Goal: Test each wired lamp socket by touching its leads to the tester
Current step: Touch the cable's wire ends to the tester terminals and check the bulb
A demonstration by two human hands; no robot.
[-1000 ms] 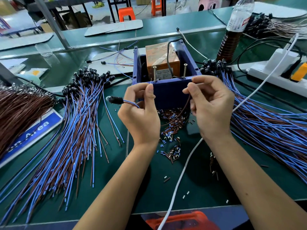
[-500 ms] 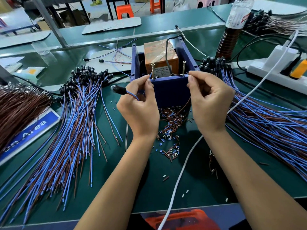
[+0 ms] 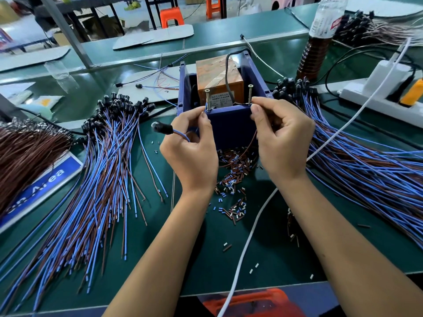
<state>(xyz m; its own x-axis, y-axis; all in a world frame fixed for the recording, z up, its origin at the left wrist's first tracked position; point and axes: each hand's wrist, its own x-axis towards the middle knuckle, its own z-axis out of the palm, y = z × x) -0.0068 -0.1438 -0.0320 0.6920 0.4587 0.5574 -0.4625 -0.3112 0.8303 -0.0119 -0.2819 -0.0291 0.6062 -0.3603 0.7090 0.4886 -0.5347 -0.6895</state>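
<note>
A green counter [image 3: 137,259] in a workshop, strewn with wire bundles. The left hand [image 3: 190,154] and right hand [image 3: 281,143] pinch the lamp socket [image 3: 161,128] leads against the tester [image 3: 225,104] screws.

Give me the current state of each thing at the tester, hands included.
Left hand: pinches the blue lead against the left screw.
Right hand: pinches the brown lead at the right screw.
Lamp socket: off the table, sticking out left of the left hand; lit or not, cannot tell.
Tester box: open-topped, upright.
Bottle: upright, partly full of dark liquid.
</note>
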